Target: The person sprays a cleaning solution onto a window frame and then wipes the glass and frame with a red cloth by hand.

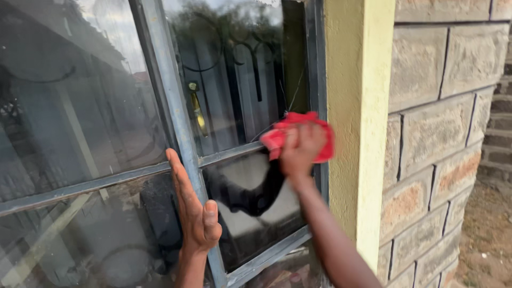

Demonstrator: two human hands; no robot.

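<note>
Right hand (300, 148), fingers closed around a red cloth (320, 136), presses it on the window pane (240, 80); left hand (194, 213), at eight o'clock, lies flat and empty, bracing the frame (176, 117).

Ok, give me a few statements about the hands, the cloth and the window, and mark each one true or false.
1. The right hand presses a red cloth against the window glass. True.
2. The left hand holds a spray bottle. False: it holds nothing and lies flat along the grey metal frame bar.
3. The wall right of the window is rough stone block. True.
4. The strip beside the window frame is painted blue. False: it is yellow.
5. A brass-coloured latch shows behind the glass. True.
</note>
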